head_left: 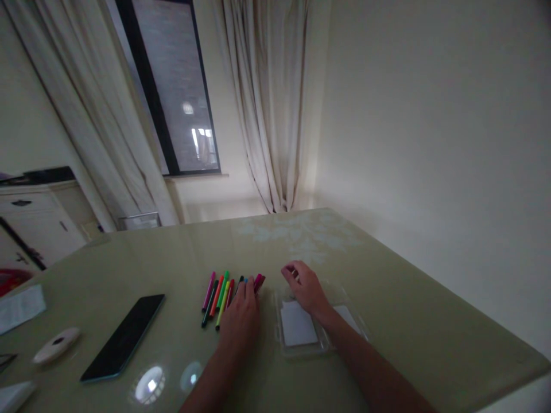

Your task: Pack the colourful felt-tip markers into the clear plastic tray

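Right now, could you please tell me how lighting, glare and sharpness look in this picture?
Head view: dim overall; bright reflections glare on the table and in the window; the wall darkens toward the right edge; the pens look slightly soft.

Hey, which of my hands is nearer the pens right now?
Left. Your left hand is right over the pens at the group's right end; your right hand is off to their right, above the clear case.
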The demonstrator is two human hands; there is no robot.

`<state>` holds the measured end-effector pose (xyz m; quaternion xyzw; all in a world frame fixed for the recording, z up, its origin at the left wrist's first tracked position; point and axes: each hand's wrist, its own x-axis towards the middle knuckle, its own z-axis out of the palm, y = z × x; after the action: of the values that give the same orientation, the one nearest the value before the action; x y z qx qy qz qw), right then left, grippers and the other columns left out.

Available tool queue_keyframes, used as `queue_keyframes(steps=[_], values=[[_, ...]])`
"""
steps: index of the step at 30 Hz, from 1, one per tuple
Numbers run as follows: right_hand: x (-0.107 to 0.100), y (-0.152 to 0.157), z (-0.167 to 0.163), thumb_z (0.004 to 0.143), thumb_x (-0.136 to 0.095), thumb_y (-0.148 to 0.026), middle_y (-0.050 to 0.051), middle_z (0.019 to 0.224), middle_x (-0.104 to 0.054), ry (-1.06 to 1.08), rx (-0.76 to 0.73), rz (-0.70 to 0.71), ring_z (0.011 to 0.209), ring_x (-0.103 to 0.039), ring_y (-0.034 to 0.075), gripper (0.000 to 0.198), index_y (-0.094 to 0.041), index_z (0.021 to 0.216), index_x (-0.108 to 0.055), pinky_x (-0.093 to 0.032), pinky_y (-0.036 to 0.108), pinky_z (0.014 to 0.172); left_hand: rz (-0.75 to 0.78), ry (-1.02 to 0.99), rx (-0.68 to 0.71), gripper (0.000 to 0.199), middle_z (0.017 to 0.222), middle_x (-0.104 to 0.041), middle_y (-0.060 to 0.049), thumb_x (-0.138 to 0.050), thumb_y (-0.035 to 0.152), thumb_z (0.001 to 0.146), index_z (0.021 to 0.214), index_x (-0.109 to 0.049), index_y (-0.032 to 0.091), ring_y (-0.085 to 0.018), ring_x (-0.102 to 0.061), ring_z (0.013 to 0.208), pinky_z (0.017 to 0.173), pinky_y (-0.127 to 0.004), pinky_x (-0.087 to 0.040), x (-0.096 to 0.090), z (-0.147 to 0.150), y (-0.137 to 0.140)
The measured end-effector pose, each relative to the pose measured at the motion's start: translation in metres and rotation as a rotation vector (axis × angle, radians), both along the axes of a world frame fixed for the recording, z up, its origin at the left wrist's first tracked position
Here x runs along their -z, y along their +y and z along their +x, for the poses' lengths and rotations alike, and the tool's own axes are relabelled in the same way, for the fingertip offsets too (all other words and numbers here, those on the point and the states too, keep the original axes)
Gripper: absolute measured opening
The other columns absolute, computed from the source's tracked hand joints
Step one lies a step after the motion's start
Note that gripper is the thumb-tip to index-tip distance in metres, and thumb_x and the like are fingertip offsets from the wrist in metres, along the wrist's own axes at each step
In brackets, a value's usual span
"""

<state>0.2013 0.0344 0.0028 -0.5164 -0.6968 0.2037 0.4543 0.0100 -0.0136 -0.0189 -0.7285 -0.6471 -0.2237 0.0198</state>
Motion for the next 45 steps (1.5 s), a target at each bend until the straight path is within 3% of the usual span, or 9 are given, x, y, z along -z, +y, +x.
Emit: queue_keyframes(steps=[4,8,13,22,30,33,38,41,45], values=[[0.006,0.004,0.007,0.098,-0.058,-0.034,0.007,0.092,-0.068,-0.153,0.0,-0.003,0.083,-0.062,0.019,0.019,-0.018,0.092,-0.067,-0.046,0.031,0.078,0.076,0.093,-0.041,0.042,0.129,-0.064,-0.017,-0.036,0.015,0.101,0.137,-0.058,0.017,-0.028,-0.066,0.11,0.083,-0.038,-0.058,-0.001,-0.004,0.0],[0.007,0.001,0.008,0.096,-0.062,-0.033,0.01,0.104,-0.069,-0.346,0.012,-0.031,0.1,-0.063,0.023,0.017,-0.017,0.099,-0.07,-0.046,0.034,0.091,0.114,0.124,0.083,0.037,0.125,-0.067,-0.013,-0.046,0.023,0.099,0.131,-0.064,0.02,-0.03,-0.062,0.117,0.099,-0.046,-0.052,0.002,-0.002,-0.004],[0.009,-0.002,0.014,0.092,-0.068,-0.031,0.014,0.119,-0.068,-0.564,-0.024,-0.134,0.114,-0.061,0.028,0.029,-0.016,0.117,-0.069,-0.044,0.038,0.101,0.101,0.139,0.215,0.039,0.146,-0.061,-0.011,-0.046,0.024,0.1,0.135,-0.063,0.021,-0.029,-0.056,0.131,0.109,-0.051,-0.045,0.013,0.001,-0.003],[0.012,0.002,0.021,0.094,-0.058,-0.021,0.015,0.129,-0.066,-0.558,-0.082,-0.149,0.123,-0.059,0.027,0.034,-0.016,0.127,-0.065,-0.041,0.037,0.108,0.057,0.186,0.066,0.039,0.143,-0.062,-0.014,-0.042,0.02,0.1,0.129,-0.067,0.014,-0.031,-0.055,0.134,0.114,-0.051,-0.042,0.014,-0.015,0.008],[0.014,0.005,0.022,0.096,-0.057,-0.026,0.015,0.135,-0.065,-0.495,-0.077,-0.131,0.129,-0.056,0.027,0.038,-0.015,0.131,-0.064,-0.038,0.038,0.113,-0.045,0.189,0.048,0.059,0.159,-0.046,-0.014,-0.038,0.043,0.102,0.15,-0.049,0.01,-0.031,-0.042,0.148,0.123,-0.051,-0.03,0.019,-0.023,0.011],[0.013,0.003,0.021,0.095,-0.059,-0.029,0.015,0.136,-0.065,-0.527,-0.104,-0.146,0.129,-0.056,0.028,0.039,-0.016,0.132,-0.064,-0.038,0.039,0.112,-0.048,0.175,0.036,0.063,0.16,-0.046,-0.013,-0.037,0.05,0.102,0.15,-0.05,0.012,-0.03,-0.042,0.147,0.123,-0.049,-0.029,0.013,-0.026,0.011],[0.013,0.002,0.021,0.095,-0.061,-0.03,0.015,0.135,-0.065,-0.53,-0.102,-0.145,0.126,-0.058,0.028,0.039,-0.016,0.132,-0.065,-0.04,0.038,0.11,0.002,0.107,-0.199,0.068,0.158,-0.047,-0.016,-0.033,0.06,0.1,0.145,-0.055,0.013,-0.034,-0.038,0.149,0.123,-0.052,-0.026,0.0,-0.049,0.019],[0.013,0.002,0.02,0.095,-0.06,-0.031,0.015,0.133,-0.066,-0.536,-0.102,-0.133,0.124,-0.058,0.028,0.039,-0.017,0.131,-0.065,-0.04,0.039,0.109,-0.07,0.057,-0.29,0.069,0.161,-0.042,-0.018,-0.031,0.058,0.101,0.147,-0.053,0.012,-0.035,-0.037,0.15,0.121,-0.054,-0.029,0.001,-0.064,0.025],[0.012,0.001,0.019,0.095,-0.06,-0.031,0.015,0.132,-0.067,-0.541,-0.092,-0.134,0.124,-0.059,0.028,0.037,-0.018,0.13,-0.066,-0.039,0.039,0.109,-0.118,0.04,-0.258,0.064,0.158,-0.047,-0.017,-0.033,0.057,0.101,0.14,-0.059,0.014,-0.034,-0.041,0.147,0.117,-0.052,-0.035,0.005,-0.069,0.027]])
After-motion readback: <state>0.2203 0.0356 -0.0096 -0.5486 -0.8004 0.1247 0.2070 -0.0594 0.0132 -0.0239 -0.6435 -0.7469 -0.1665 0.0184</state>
